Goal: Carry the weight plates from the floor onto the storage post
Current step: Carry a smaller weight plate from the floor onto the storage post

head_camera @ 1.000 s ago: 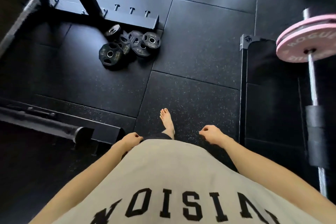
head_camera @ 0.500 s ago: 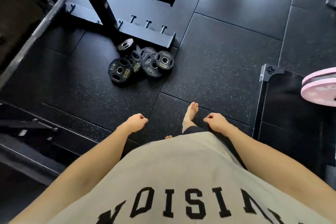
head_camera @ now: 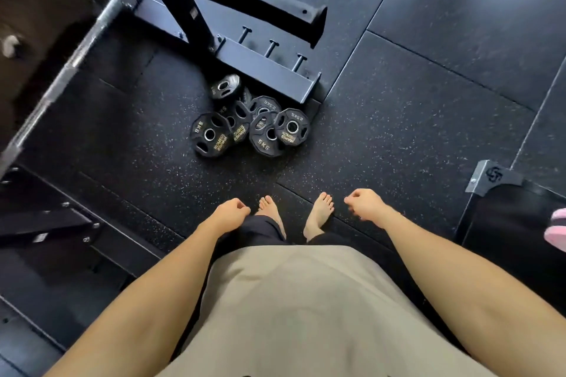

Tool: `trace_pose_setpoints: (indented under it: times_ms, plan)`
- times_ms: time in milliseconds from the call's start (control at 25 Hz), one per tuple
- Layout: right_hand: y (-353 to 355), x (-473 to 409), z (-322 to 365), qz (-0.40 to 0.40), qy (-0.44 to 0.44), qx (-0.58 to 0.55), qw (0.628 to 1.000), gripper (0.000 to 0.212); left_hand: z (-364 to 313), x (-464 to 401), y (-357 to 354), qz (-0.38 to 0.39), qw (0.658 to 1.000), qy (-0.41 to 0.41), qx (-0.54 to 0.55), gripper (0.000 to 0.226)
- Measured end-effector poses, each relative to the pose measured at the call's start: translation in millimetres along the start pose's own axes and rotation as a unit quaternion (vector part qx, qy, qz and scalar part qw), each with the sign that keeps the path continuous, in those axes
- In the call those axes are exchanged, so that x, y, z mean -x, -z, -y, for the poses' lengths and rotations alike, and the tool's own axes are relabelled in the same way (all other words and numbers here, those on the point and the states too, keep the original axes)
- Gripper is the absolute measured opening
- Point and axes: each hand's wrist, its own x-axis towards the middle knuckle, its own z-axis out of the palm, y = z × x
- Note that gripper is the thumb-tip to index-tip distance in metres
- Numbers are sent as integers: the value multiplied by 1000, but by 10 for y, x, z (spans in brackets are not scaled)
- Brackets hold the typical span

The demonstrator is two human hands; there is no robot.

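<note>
Head view looks down past my beige shirt (head_camera: 294, 315) to my bare feet (head_camera: 320, 213) on the speckled black floor (head_camera: 398, 131). My left hand (head_camera: 228, 213) and right hand (head_camera: 366, 203) hang at my sides, fingers loosely curled, holding nothing. Ahead of my toes, the black weight plates (head_camera: 249, 125) lie overlapping in a heap on the floor, against the rack base (head_camera: 269, 66) with its three short storage posts (head_camera: 271, 47).
</note>
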Motion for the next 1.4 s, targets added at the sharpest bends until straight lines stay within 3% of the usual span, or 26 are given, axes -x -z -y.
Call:
trace_pose_setpoints:
  times_ms: [240,440,680,880,1040,1200,1400]
  plan:
    - [321,-890,839,-1,-58,-37,998,11,-591,-986,694,6,1000,-21,-20,31]
    - [54,-2187,1259,-13,-89,-80,993,15,-948,-2354,1007,-4,999,-40,-27,34]
    - [-574,-4105,1341,2,-104,-130,986,12,-1142,-4290,800,-25,997,-66,-27,25]
    - [-1114,-5606,1079,-35,-80,-87,992,27,-1352,-5758,401,-51,994,-90,-20,28]
    - [-1394,-6364,878,-59,-114,-139,982,44,-1470,-6423,-14,-88,990,-106,-18,37]
    - [-1612,-6732,909,-52,-107,-214,969,40,-1544,-6683,-193,-182,975,-99,-84,41]
    - [-1648,-6739,965,-87,-89,-118,985,39,-1653,-6751,-143,-157,972,-113,-136,30]
